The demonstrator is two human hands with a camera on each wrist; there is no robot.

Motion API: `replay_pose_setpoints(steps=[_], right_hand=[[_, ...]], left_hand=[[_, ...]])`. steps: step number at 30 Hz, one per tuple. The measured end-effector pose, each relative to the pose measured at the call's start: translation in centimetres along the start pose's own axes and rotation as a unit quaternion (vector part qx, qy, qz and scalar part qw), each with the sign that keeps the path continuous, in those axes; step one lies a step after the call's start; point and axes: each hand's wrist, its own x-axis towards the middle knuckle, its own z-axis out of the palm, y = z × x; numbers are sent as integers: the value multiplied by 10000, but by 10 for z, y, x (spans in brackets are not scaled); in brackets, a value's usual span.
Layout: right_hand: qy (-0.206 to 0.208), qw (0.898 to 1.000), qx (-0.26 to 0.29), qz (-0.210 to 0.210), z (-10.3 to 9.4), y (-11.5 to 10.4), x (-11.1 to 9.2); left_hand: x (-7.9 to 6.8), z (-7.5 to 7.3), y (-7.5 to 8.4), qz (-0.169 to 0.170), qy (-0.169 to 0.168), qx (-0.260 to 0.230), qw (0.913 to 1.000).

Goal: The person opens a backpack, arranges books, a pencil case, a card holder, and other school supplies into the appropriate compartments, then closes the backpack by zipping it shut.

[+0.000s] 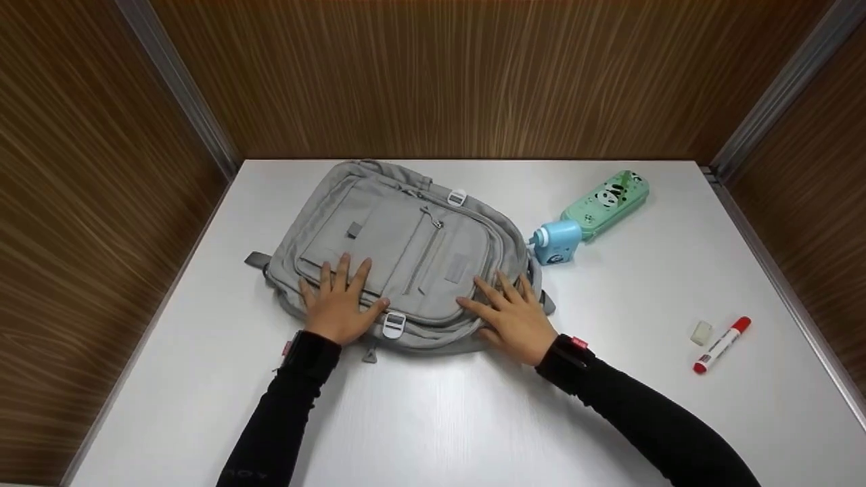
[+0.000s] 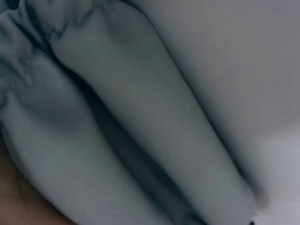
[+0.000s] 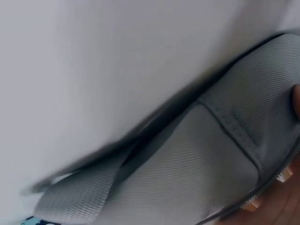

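Note:
A grey backpack [image 1: 385, 230] lies flat on the white table, its front pocket and zips facing up. With fingers spread, my left hand [image 1: 337, 308] rests on its near side, beside a white buckle [image 1: 394, 325]. My right hand [image 1: 515, 318] rests on the bag's right near corner, fingers also spread over the fabric. The left wrist view shows the bag's padded grey side [image 2: 154, 108] close up. In the right wrist view a grey side panel [image 3: 173, 173] and a strap loop [image 3: 77, 197] show, with part of the right hand at the right edge.
Right of the bag stands a light-blue bottle [image 1: 559, 241] with a white cap, against a green panda pencil case [image 1: 609, 201]. Farther right lie an eraser [image 1: 701, 333] and a red-capped marker [image 1: 722, 345]. Wood-grain panels [image 1: 487, 81] enclose the table [image 1: 433, 419] at the back and sides.

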Motion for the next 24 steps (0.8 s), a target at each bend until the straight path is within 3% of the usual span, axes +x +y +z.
replay_pose_setpoints(steps=[6,12,18,24], right_hand=[[23,9993,346,-164,5,17,6],[60,9982,558,-204,9,27,14],[22,9981,622,0,11,33,22],[-102,9965,779,287,7,30,25]], left_hand=[[-12,3,4,-29,351,134,9993],[-24,3,10,-262,431,343,9981],[-31,1,17,-421,492,673,9956],[-32,2,18,-522,453,553,9961]])
